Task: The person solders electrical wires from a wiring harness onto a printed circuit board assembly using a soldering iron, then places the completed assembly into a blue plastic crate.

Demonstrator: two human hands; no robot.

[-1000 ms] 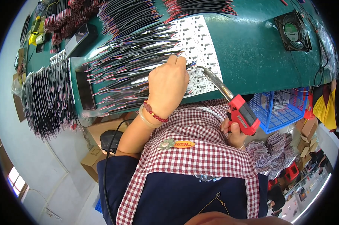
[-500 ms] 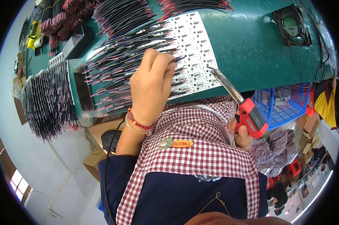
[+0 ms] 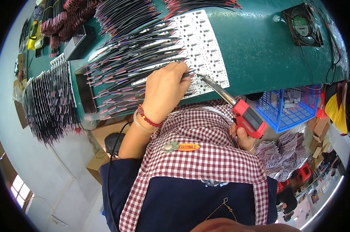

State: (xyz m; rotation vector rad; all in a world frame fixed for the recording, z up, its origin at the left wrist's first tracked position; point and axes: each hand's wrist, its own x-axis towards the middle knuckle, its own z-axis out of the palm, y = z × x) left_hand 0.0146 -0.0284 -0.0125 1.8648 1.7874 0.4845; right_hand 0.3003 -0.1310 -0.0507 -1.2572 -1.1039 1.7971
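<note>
My left hand point(image 3: 165, 89) is closed in a pinch over a white circuit board panel point(image 3: 206, 46), with a black-sleeved wire point(image 3: 192, 71) at its fingertips. Its fingers hide most of that wire. In my right hand point(image 3: 242, 138) is a red and black soldering gun point(image 3: 249, 118), held low in front of the checked apron. The gun's metal tip points up and left, ending over the panel a short way right of my left fingertips. Many black wires point(image 3: 132, 58) lie in rows across the panel's left part, their red and white ends pointing left.
Bundles of wires point(image 3: 124, 17) lie at the table's far side. A finished-looking stack of wired panels point(image 3: 49, 104) hangs over the left edge, beside a dark phone-like slab point(image 3: 86, 92). A fan point(image 3: 302, 26) stands far right; a blue basket point(image 3: 289, 110) is below the table's right edge.
My left hand has come nearer to me and slightly right along the panel. The soldering gun has shifted left, bringing its tip closer to my left fingertips.
</note>
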